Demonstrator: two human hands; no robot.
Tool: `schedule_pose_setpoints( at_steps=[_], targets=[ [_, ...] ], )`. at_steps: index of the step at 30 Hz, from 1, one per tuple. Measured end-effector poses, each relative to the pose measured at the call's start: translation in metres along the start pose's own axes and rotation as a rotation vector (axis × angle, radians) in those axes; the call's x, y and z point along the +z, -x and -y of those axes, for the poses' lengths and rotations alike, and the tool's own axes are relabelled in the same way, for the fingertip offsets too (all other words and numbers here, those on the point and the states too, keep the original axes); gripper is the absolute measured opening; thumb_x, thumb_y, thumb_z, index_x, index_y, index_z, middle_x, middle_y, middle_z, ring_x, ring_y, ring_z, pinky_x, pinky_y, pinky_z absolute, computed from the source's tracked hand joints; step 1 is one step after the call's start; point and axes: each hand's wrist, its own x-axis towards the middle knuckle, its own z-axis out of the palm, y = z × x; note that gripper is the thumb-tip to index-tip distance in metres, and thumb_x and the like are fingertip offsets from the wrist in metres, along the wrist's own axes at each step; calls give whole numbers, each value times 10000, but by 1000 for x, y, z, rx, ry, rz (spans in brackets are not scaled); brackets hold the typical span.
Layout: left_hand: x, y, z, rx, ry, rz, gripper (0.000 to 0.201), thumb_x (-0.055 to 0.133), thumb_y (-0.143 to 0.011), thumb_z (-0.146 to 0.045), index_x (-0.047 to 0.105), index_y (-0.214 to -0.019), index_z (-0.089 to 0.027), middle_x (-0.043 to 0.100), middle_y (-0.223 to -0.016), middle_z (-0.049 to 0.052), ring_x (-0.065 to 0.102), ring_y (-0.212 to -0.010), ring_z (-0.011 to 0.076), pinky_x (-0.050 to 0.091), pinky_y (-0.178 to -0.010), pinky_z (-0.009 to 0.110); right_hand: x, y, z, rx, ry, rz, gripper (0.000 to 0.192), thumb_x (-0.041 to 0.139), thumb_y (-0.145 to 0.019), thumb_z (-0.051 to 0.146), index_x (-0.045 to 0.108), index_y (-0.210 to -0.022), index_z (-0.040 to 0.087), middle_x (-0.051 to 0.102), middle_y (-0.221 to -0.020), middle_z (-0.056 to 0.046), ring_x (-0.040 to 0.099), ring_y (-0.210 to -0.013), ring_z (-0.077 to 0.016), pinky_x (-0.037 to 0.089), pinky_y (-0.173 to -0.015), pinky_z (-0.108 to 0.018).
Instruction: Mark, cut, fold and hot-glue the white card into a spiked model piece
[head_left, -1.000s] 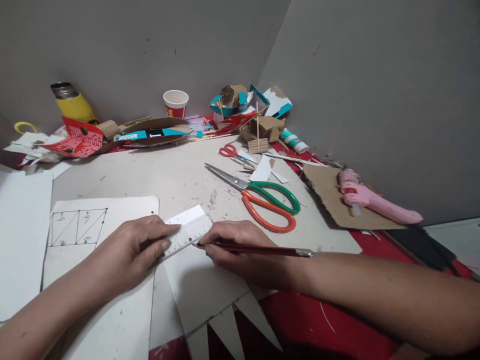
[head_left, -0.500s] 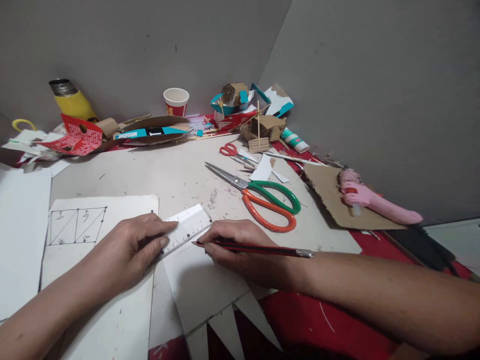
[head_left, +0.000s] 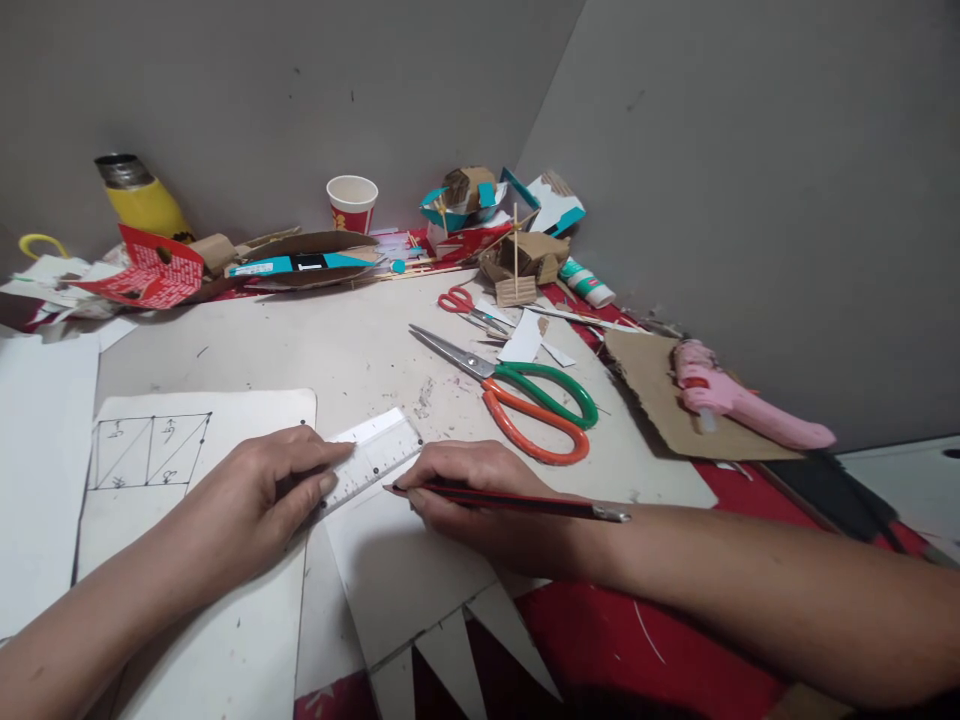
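My left hand (head_left: 281, 490) presses a clear plastic ruler (head_left: 375, 452) down, thumb and fingers on its left end. The ruler lies aslant along the upper edge of a white card (head_left: 405, 560), whose near end is cut into pointed triangles. Closed in a writing grip, my right hand (head_left: 465, 490) holds a red and black pencil (head_left: 525, 498). The pencil's tip is just below the ruler's edge, at the card; whether it touches is hard to see. Under my left forearm lies a paper sheet (head_left: 202, 650) with a drawn grid of rectangles and diagonals.
Beyond my right hand lie large scissors (head_left: 517, 390) with green and orange handles, and small red-handled scissors (head_left: 469, 305). A pink glue gun (head_left: 742, 400) rests on cardboard (head_left: 637, 380) at right. Along the wall stand a yellow bottle (head_left: 150, 205), a paper cup (head_left: 352, 205) and cardboard scraps.
The camera view has shifted very slightly. Both hands, the ruler and the pencil stay in nearly the same place.
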Motion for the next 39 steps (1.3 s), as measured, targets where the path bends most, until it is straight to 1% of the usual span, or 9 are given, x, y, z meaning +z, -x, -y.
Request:
schedule_pose_setpoints(
  at_steps=[3, 6, 11, 15, 19, 28, 32, 35, 39],
  targets=[
    [0, 0, 1, 12, 5, 1, 355, 462, -908, -251, 684, -1180, -196, 701, -922, 73, 647, -828, 210, 490, -719, 366, 0, 0, 0, 10, -2, -2, 172, 537, -809, 94, 683, -853, 175, 703, -797, -24, 643, -712, -121, 502, -672, -239],
    [0, 0, 0, 5, 3, 3, 362, 452, -911, -258, 684, -1179, -181, 697, -922, 78, 646, -817, 210, 491, -709, 366, 0, 1, 0, -2, -4, -19, 186, 531, -820, 94, 687, -873, 180, 716, -829, -27, 657, -748, -123, 506, -689, -239],
    [1, 0, -1, -24, -4, 5, 351, 454, -907, -263, 696, -1139, -156, 693, -929, 88, 645, -844, 214, 495, -743, 373, 1, 1, -1, -11, 5, -16, 181, 542, -806, 80, 695, -863, 159, 708, -801, -28, 650, -718, -116, 499, -663, -221],
    [1, 0, 1, -12, -12, 8, 349, 446, -915, -269, 692, -1150, -185, 697, -932, 77, 646, -832, 210, 494, -729, 370, 2, 1, -1, 0, -13, -43, 202, 546, -808, 68, 711, -892, 147, 726, -825, -36, 664, -748, -114, 501, -688, -215],
    [2, 2, 4, -17, -15, 1, 344, 454, -916, -280, 692, -1151, -200, 709, -978, 85, 650, -891, 227, 496, -758, 379, 1, 0, -1, -12, -22, -36, 181, 557, -794, 69, 716, -864, 120, 720, -795, -48, 654, -713, -108, 499, -675, -207],
    [2, 2, 2, -7, -11, -8, 346, 452, -913, -280, 696, -1143, -193, 704, -936, 77, 652, -837, 203, 514, -730, 352, -1, 0, 3, 65, -96, -25, 178, 569, -779, 77, 721, -847, 139, 707, -772, -32, 625, -674, -106, 492, -630, -217],
    [1, 2, 2, -25, 17, -18, 330, 474, -909, -301, 705, -1120, -197, 710, -911, 67, 661, -793, 189, 530, -704, 329, -4, 3, 5, 242, -392, -172, 135, 609, -829, 182, 718, -908, 172, 685, -742, -15, 592, -601, -96, 480, -523, -198],
    [0, 3, 1, -49, 23, -34, 295, 508, -902, -312, 708, -1107, -240, 727, -984, 59, 674, -876, 197, 539, -760, 324, -7, 4, 4, 318, -633, -299, 186, 631, -855, 305, 703, -985, 192, 685, -787, -26, 583, -579, -99, 483, -465, -198],
    [-2, 5, -1, -48, 14, -27, 294, 523, -898, -313, 700, -1128, -262, 733, -1062, 62, 683, -941, 211, 555, -773, 311, -14, 1, 5, 330, -672, -360, 187, 688, -824, 307, 713, -973, 199, 668, -737, -14, 564, -547, -91, 473, -443, -188]
  ],
)
